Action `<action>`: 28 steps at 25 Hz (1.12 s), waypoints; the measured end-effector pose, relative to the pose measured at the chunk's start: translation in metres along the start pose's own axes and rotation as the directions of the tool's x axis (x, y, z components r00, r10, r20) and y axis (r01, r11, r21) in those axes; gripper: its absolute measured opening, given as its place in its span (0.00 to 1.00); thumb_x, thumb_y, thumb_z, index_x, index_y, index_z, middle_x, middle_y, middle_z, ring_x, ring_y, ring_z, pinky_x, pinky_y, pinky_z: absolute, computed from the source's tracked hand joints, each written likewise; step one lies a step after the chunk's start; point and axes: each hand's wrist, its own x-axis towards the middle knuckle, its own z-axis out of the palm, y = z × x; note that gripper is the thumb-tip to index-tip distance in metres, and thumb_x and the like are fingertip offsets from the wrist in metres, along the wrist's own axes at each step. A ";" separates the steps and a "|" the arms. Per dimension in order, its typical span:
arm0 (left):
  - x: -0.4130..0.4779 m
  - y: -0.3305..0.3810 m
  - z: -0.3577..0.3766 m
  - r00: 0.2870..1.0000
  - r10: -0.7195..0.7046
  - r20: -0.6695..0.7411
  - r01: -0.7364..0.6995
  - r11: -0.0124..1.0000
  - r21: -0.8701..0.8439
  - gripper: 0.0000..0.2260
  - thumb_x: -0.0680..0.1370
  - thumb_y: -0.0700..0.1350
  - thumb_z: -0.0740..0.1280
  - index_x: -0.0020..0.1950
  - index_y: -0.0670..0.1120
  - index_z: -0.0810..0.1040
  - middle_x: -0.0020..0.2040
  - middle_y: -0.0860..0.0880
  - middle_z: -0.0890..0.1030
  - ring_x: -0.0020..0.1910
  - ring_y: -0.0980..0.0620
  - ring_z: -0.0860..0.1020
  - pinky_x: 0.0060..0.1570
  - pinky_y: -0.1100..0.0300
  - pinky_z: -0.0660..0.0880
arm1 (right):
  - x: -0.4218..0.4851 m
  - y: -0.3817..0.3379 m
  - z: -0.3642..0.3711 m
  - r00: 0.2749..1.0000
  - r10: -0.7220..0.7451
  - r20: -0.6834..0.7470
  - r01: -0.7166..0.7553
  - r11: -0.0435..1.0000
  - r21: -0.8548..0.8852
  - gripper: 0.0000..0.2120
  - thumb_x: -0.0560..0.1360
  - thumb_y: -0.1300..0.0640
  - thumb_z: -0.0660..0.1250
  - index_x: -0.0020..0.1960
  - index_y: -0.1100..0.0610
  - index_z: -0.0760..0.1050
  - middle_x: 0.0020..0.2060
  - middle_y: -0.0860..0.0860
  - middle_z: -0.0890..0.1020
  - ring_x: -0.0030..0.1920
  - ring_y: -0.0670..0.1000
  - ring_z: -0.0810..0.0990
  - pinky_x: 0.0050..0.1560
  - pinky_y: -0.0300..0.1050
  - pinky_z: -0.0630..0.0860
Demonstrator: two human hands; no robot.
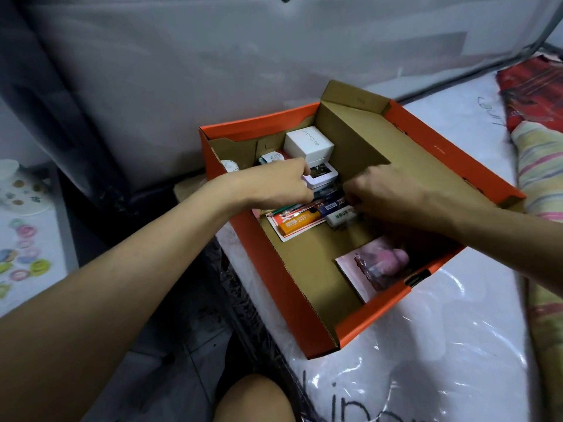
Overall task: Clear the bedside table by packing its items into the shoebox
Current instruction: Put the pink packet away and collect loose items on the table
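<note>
— Nearest the bottom edge, what do you see?

— A bare knee (253,400), and two bare forearms reaching up from the lower corners. Right of the knee a mattress (441,345) lies wrapped in shiny plastic.

— And the shoebox?

— The orange shoebox (275,269) sits open on that mattress at mid-frame, its left wall along the mattress edge. At its near end lies a pink photo card (374,266). Further up, an orange lighter (300,223) rests on a red-and-white card, with a white eraser (341,216) just beside it and some pens behind them.

— What are the hands doing?

— Both are inside the box. The left hand (274,185) has its fingers curled, the tips against a small picture-topped box (323,175); whether it grips it, I can't tell. The right hand (387,196) curls down over the pens and eraser; a real hold or only a touch, I can't tell either.

— Beyond them?

— A white cube box (307,146) stands at the far end, touching the picture-topped one. At the left edge, a white table (27,239) carries small round coloured things, blurred. At upper right lie a striped cloth (542,166) and a red one (533,89).
</note>
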 end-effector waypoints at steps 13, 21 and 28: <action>-0.006 -0.006 0.000 0.989 0.056 -0.134 -0.084 0.973 -0.213 0.31 0.68 0.42 0.80 0.66 0.48 0.68 0.50 0.50 0.81 0.49 0.54 0.81 0.49 0.57 0.79 | 0.015 -0.028 -0.040 0.961 0.190 0.199 -0.215 0.069 0.974 0.06 0.71 0.59 0.74 0.40 0.62 0.81 0.33 0.55 0.84 0.34 0.49 0.83 0.34 0.37 0.78; -0.001 -0.009 0.007 0.967 0.102 -0.232 -0.123 0.989 -0.077 0.12 0.74 0.52 0.74 0.54 0.51 0.79 0.45 0.57 0.80 0.45 0.61 0.79 0.43 0.65 0.73 | -0.023 -0.008 -0.023 0.993 0.110 0.032 -0.115 0.936 0.334 0.07 0.74 0.55 0.71 0.49 0.55 0.80 0.42 0.49 0.82 0.40 0.45 0.80 0.41 0.38 0.79; 0.005 -0.012 0.010 0.973 0.128 -0.192 -0.132 0.991 -0.009 0.11 0.75 0.54 0.72 0.54 0.52 0.79 0.46 0.58 0.79 0.46 0.61 0.78 0.41 0.65 0.72 | -0.019 -0.015 0.007 0.994 0.008 0.110 -0.048 0.930 0.365 0.10 0.72 0.53 0.74 0.50 0.54 0.77 0.42 0.49 0.80 0.40 0.48 0.81 0.40 0.44 0.81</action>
